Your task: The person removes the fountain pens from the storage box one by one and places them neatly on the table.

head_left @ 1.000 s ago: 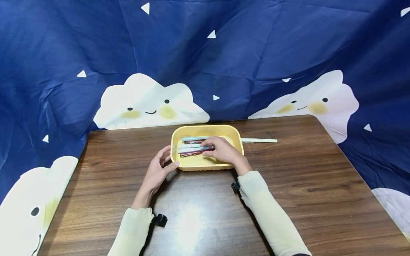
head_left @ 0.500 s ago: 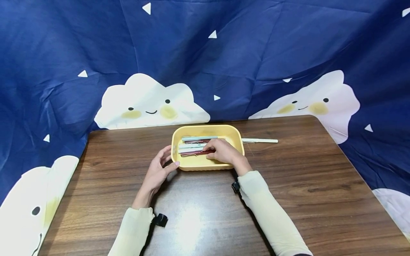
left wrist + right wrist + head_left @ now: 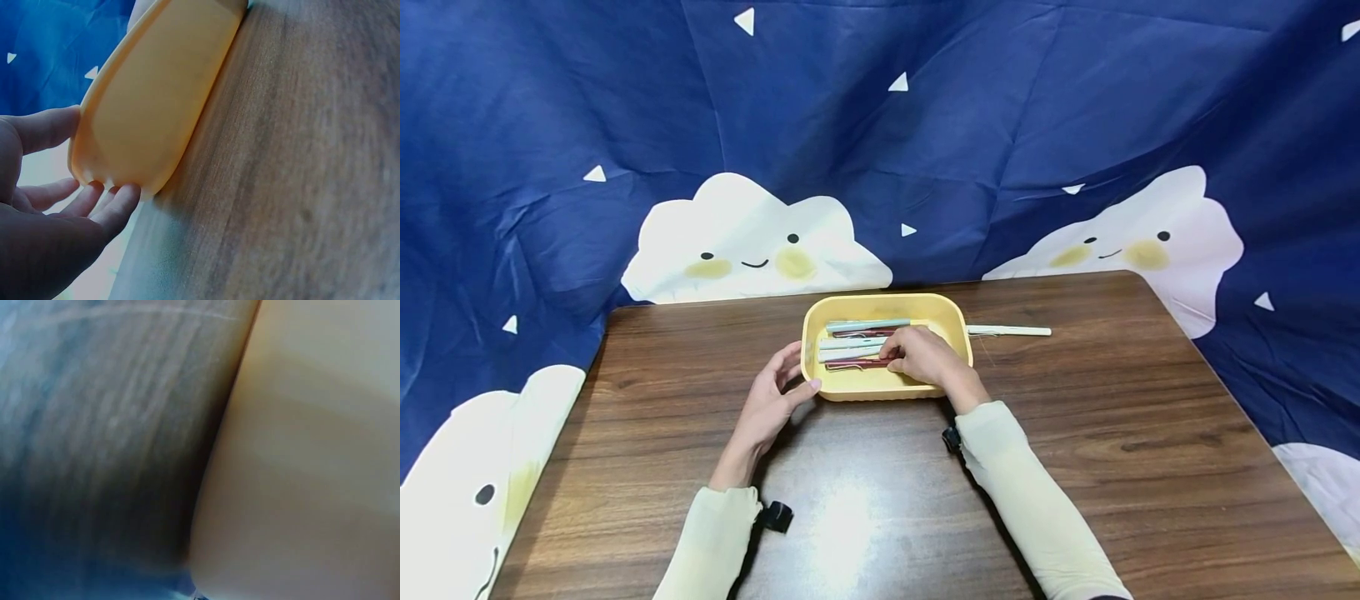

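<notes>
A yellow box with rounded corners stands near the back of the table, with several pens lying side by side in it. My left hand rests against the box's left end, thumb at its near corner. In the left wrist view its fingertips touch the wall. Inside the box my right hand pinches the right end of a dark red pen, nearest me in the row. White pens lie just behind it, partly under my fingers. A light blue pen lies at the back.
A white pen with a clip lies on the wooden table, just right of the box. A dark blue cloth with cloud faces hangs behind the table. The right wrist view holds a blurred box wall close up.
My right hand has shifted slightly right over the pens, and a bluish pen end between its fingers a second ago no longer shows. My left hand and the box stay put.
</notes>
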A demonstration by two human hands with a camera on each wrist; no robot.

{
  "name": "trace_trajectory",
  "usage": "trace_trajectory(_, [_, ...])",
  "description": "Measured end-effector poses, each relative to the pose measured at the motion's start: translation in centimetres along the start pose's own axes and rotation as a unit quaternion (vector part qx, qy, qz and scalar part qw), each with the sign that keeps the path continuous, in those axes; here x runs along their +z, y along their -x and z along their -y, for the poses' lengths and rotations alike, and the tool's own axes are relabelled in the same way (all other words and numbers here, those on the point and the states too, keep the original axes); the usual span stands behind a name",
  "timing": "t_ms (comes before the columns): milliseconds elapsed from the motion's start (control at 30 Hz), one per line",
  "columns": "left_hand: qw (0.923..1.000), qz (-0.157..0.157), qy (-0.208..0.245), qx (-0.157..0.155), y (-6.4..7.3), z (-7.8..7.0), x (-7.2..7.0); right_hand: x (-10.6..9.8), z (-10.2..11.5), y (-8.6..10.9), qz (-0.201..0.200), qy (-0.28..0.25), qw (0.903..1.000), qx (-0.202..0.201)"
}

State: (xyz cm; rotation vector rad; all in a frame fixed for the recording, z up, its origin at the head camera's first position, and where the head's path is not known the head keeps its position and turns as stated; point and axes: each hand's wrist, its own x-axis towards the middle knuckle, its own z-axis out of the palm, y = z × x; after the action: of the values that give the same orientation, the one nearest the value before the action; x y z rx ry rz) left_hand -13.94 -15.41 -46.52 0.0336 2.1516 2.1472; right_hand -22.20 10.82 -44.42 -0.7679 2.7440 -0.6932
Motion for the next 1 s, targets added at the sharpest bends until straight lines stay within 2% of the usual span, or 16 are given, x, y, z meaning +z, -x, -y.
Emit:
trace_trajectory(833, [1.0,0.002,-0.007,-0.005,-0.08,0.12,-0.12,-0.06,-0.06,0.02,-0.009,-0.01,0.9997,-0.02])
trace_trajectory(1000, [1.0,0.001,-0.007,-0.004,-0.1,0.14,-0.1,-0.16,-0.02,0.16,-0.016,-0.01,0.9992,-0.036])
